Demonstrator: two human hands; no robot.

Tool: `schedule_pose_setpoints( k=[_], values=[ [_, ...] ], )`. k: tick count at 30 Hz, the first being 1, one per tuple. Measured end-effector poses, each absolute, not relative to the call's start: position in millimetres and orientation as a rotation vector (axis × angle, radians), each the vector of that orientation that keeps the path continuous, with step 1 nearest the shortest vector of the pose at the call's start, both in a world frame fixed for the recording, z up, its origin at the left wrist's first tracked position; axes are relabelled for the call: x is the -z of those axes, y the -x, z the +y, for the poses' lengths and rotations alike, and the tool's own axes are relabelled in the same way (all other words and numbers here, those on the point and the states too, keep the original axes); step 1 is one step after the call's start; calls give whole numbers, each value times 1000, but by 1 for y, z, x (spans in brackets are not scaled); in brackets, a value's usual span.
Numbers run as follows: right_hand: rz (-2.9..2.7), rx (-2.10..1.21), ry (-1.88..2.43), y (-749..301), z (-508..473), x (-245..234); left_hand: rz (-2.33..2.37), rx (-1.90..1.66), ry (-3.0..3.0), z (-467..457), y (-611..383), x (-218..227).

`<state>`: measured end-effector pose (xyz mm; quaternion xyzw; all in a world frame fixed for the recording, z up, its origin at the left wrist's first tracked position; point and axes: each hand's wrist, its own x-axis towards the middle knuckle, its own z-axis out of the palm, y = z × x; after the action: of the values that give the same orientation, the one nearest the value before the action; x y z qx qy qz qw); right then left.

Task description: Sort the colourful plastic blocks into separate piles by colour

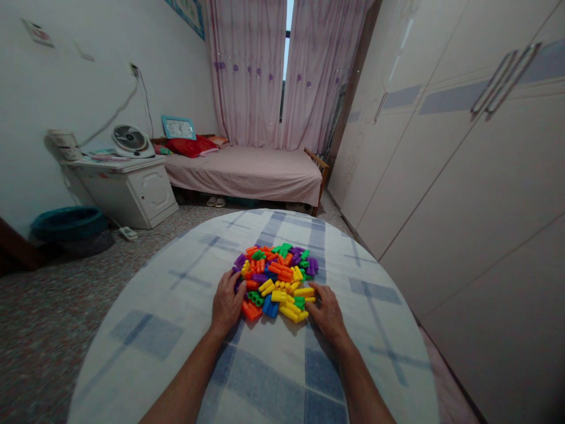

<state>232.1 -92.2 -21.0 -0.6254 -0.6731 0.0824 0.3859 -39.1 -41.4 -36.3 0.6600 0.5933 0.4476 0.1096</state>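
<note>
A heap of colourful plastic building blocks, shaped like joined tubes, lies on the round table. My left hand rests at the heap's left side, fingers apart and touching the edge blocks. Close to its thumb are an orange block and a green block. On the opposite side, my right hand is open, with its fingertips against yellow blocks. A blue block sits at the front between both hands. Neither hand has a block lifted. Some fingertips are partly hidden by the heap.
A blue-and-white checked cloth covers the round table. Beyond stands a bed before pink curtains. White wardrobes line the right. At left are a cabinet, a fan and a bin.
</note>
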Motion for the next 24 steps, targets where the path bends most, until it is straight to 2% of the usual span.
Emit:
schedule_pose_setpoints(
  k=[7, 12, 18, 24],
  values=[
    [-1674, -352, 1657, -241, -95, 11, 1763, -1297, -1952, -41, 39, 37],
    [-1412, -381, 1718, -256, -97, 6, 1769, -1277, -1955, -40, 40, 39],
    [-978, -137, 1867, -295, -99, 11, 1779, -1295, -1956, -40, 40, 39],
    [-969, 263, 2048, -315, -102, 22, 1759, -1284, -1966, -41, 39, 37]
  ],
)
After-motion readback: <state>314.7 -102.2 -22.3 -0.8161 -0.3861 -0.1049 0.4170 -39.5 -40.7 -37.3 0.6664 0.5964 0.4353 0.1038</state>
